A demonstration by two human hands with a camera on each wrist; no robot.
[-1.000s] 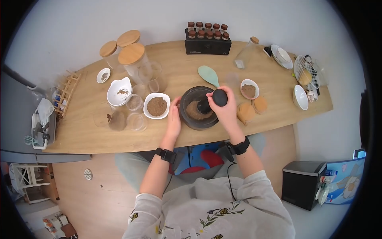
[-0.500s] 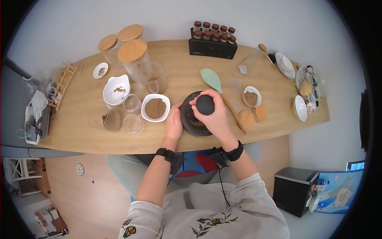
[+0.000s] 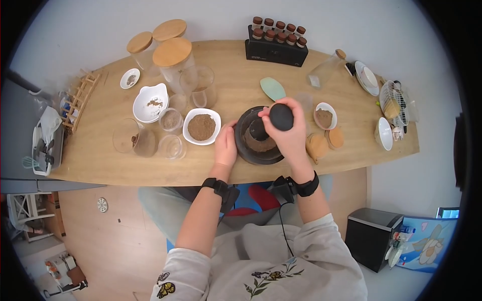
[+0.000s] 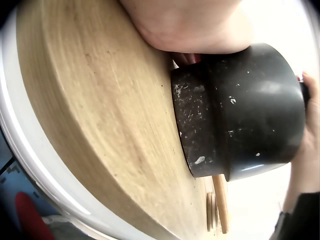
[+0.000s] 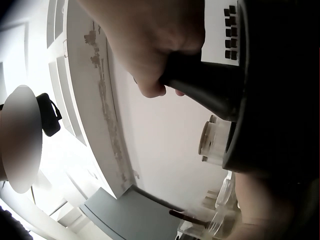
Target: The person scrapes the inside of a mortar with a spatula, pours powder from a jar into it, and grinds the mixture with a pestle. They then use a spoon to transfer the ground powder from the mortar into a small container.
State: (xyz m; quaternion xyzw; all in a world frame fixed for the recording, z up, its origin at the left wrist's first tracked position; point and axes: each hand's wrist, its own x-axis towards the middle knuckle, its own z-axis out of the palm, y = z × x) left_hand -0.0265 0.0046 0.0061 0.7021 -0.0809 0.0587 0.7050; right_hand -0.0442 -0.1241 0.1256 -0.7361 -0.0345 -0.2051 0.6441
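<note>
A dark stone mortar (image 3: 256, 159) stands near the table's front edge with brown powder (image 3: 260, 145) inside. My right hand (image 3: 292, 143) grips the black pestle (image 3: 281, 118) around its top, just below the rounded knob. The pestle leans to the right, its lower end down in the mortar. Against the mortar's left side rests my left hand (image 3: 225, 149), fingers lying along the outer wall; in the left wrist view the mortar (image 4: 255, 110) hides most of them. Left of that hand is a square white bowl (image 3: 217, 120) filled with brown powder.
A green spoon (image 3: 272, 89) lies behind the mortar. Several clear cups and wooden-lidded jars (image 3: 173, 52) stand at left. A small powder bowl (image 3: 333, 111) and wooden lids (image 3: 317, 146) are at right. A black spice rack (image 3: 276, 51) stands at the back.
The pestle has tipped from near upright over the mortar to a lean toward the right, uncovering the powder. My left hand has stayed at the mortar's side. The head view has shifted slightly.
</note>
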